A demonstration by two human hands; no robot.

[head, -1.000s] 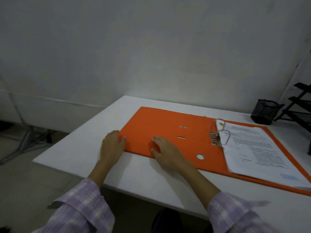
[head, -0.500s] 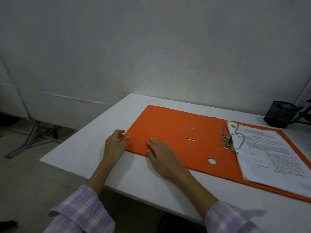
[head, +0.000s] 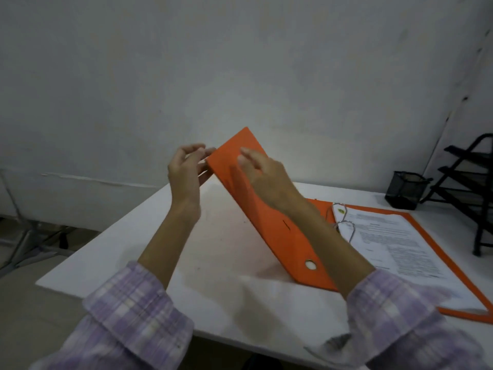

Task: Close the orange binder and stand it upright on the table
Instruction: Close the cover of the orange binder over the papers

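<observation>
The orange binder [head: 269, 222] lies open on the white table [head: 213, 263], its left cover lifted steeply off the surface and tilted up toward the wall. My left hand [head: 186, 169] pinches the cover's raised outer edge from the left. On the cover's upper face rests my right hand [head: 264, 174], fingers curled over it near the top. The metal rings [head: 344, 222] stand open at the spine, with a stack of printed papers [head: 394, 244] lying on the right cover.
A black mesh pen cup [head: 405, 189] stands at the table's back right. Beside it, off the table's right edge, is a black tiered rack [head: 469, 188]. A grey wall rises just behind the table. Metal stand legs [head: 24, 236] sit on the floor at left.
The left cover was flat under both hands; now it is raised high off the table. Both hands rose with it. The camera view shifted right and closer.
</observation>
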